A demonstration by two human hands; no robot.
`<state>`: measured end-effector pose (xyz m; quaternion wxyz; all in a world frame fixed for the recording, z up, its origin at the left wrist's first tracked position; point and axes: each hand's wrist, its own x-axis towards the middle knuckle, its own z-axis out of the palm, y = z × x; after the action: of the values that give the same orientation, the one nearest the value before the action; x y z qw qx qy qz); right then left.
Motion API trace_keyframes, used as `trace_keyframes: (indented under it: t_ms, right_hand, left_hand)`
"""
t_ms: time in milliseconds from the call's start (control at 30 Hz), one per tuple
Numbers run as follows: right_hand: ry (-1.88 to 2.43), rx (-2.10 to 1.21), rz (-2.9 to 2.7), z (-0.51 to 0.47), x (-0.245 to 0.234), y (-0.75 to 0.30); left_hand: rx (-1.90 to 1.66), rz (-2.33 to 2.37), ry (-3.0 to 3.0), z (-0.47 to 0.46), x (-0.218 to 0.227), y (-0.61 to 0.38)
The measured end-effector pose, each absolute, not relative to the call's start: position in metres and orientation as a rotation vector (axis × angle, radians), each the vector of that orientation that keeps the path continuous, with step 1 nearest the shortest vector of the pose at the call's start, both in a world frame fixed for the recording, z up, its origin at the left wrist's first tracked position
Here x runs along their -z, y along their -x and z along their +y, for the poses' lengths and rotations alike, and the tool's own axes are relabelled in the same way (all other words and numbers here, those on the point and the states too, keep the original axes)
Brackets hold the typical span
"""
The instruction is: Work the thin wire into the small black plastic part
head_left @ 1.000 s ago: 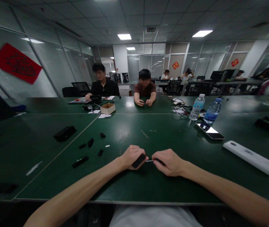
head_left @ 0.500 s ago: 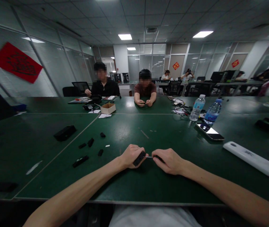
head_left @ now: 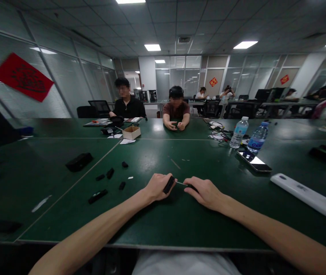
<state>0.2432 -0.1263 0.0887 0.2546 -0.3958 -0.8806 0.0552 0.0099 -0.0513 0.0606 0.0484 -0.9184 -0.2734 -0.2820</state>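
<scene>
two hands meet low over the green table. the left hand is curled tight around a small black block, which sticks up out of the fingers at a tilt. the right hand is pinched shut on a thin tool with a dark handle, and its metal tip touches the end of the block, right in the gap between the hands. off to the left of the left hand there's a scatter of little black pieces lying loose, and further out that way a bigger black box. out past the right hand lies a phone, face up, with two water bottles standing just behind it. a long white device lies well to the right of the right hand. far ahead of both hands, across the table, two other people sit. one has both hands together on something small, too small to tell what, and a cardboard box sits near the other one.
</scene>
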Motion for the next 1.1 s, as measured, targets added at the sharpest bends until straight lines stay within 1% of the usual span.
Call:
trace_keyframes:
  t_ms: [267,700,900,1100]
  right_hand:
    - [1.112,-0.111,-2.324,-0.126,-0.088,-0.244]
    - [1.132,-0.094,-2.333,-0.124,-0.082,-0.243]
    - [1.171,-0.108,-2.355,-0.124,-0.082,-0.243]
    - [1.193,-0.144,-2.371,-0.126,-0.079,-0.241]
  left_hand:
    - [0.736,-0.868,2.759,-0.054,-0.064,-0.011]
    - [0.649,-0.956,2.763,-0.054,-0.064,-0.012]
    - [0.462,-0.969,2.766,-0.054,-0.069,-0.012]
    - [0.346,-0.863,2.748,-0.056,-0.073,-0.009]
